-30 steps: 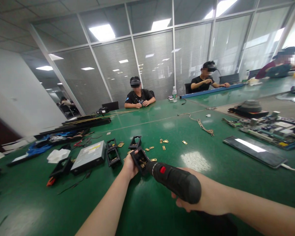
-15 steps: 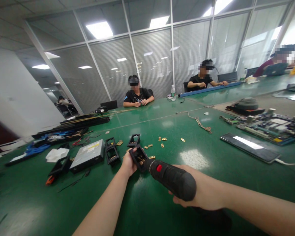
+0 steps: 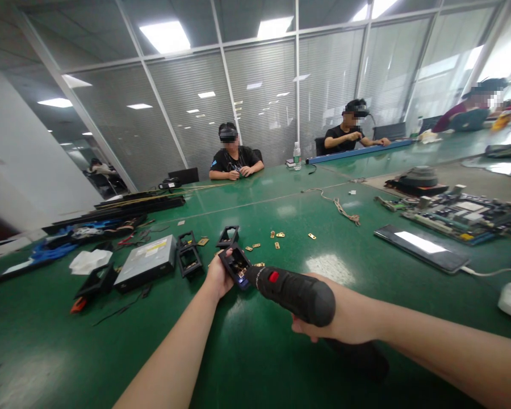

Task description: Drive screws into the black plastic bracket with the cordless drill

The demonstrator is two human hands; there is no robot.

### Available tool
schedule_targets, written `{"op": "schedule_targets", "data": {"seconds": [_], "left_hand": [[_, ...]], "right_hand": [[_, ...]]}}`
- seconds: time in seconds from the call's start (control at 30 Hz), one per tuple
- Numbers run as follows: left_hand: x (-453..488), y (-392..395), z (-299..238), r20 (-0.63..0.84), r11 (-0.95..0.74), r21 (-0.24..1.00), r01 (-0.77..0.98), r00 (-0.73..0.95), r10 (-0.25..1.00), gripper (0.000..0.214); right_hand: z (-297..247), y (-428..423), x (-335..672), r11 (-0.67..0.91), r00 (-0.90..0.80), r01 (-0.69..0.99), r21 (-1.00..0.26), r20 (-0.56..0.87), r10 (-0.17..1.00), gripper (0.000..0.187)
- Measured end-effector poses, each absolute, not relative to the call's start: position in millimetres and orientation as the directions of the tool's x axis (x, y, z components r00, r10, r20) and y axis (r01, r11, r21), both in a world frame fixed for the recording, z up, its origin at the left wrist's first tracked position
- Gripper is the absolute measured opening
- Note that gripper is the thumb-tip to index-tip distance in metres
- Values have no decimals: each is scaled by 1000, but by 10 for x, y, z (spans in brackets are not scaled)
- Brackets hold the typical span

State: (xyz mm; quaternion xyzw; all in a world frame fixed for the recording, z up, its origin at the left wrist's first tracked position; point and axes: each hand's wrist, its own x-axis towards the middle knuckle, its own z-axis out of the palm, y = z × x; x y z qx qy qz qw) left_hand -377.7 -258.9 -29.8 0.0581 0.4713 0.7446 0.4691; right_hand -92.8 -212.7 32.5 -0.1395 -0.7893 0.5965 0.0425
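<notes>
My left hand (image 3: pixel 218 275) grips a black rectangular plastic housing (image 3: pixel 229 259), tilted with its open side toward me. Small brass-coloured parts show inside it. My right hand (image 3: pixel 323 318) is wrapped round the handle of a black cordless screwdriver (image 3: pixel 296 294) with a red switch. The tool's nose points into the lower end of the housing; its bit is hidden from me. Just beyond lies a similar black housing (image 3: pixel 228 236), and another one (image 3: pixel 190 262) sits to the left. Several small brass plates (image 3: pixel 276 245) are scattered on the green table behind my hands.
To the left stand a silver disc drive (image 3: pixel 147 264), white tissue (image 3: pixel 90 262) and a black frame (image 3: pixel 94 282). At right are a black phone-like slab (image 3: pixel 423 248) with a cable and circuit boards (image 3: pixel 464 213). Co-workers (image 3: pixel 236 159) sit across the green table (image 3: pixel 255 363).
The view has shifted slightly, so most things sit a little higher and further left. A bluish tint now shows on the housing's lower end. Both hands keep their holds.
</notes>
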Motion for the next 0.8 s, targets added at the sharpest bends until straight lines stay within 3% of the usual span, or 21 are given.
{"op": "schedule_targets", "data": {"seconds": [0.33, 0.8], "left_hand": [[-3810, -2579, -344, -322, -92, 795, -599, -546, 773, 20], [-3876, -2566, -399, -267, -84, 821, -565, -509, 818, 16]], "right_hand": [[237, -2097, -930, 165, -964, 162, -973, -120, 239, 47], [280, -2119, -927, 252, -966, 158, -955, -97, 240, 35]]}}
